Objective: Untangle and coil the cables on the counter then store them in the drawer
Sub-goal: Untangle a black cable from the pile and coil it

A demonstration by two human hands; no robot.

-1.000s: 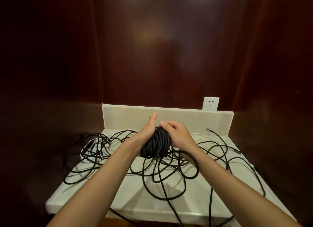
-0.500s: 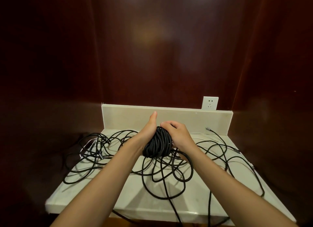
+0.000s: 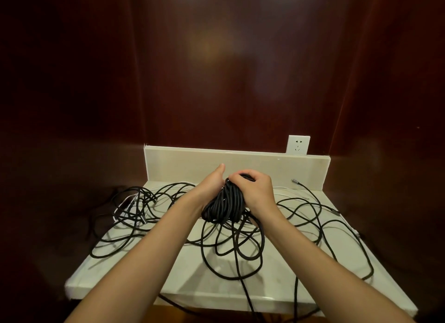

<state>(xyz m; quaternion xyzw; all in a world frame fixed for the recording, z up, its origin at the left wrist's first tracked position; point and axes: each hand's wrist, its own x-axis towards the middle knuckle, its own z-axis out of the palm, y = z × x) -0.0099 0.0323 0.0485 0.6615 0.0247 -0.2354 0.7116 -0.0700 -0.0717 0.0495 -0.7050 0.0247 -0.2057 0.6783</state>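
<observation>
Setting: dark red-brown panelled walls fill the upper frame; a pale counter (image 3: 134,272) with a low backsplash (image 3: 183,163) sits in the lower half, and a white socket (image 3: 298,145) shows right of centre above the backsplash.
Coil: you hold a thick black coil (image 3: 225,206) at frame centre, lifted just above the counter, between both hands.
Left hand: your left hand (image 3: 209,187) cups the coil from its left side, thumb pointing up; the fingers go behind the bundle, so you grip it, though the fingertips are out of sight.
Right hand: your right hand (image 3: 256,190) lies over the top right of the coil, fingers curled down onto the strands and gripping them.
Loose cable: black cable (image 3: 243,255) runs from under the coil in wide loops across the counter, toward the right edge and off the front edge. A second knot of cables (image 3: 134,207), some pale, lies at middle left. One plug (image 3: 295,181) rests near the backsplash on the right.
Handling: the cable looks soft, light and springy; loops will likely slip off a loose grip. Hold the bundle across its middle so all turns are pinned, and feed slack with the other hand.
Stage: judged from the slack left, coiling is only partly done.
Hidden: no drawer is in view. Where the strands cross, you cannot tell which cable is which. The front runs are cut off by the frame bottom, and the far left is too dark to read.
</observation>
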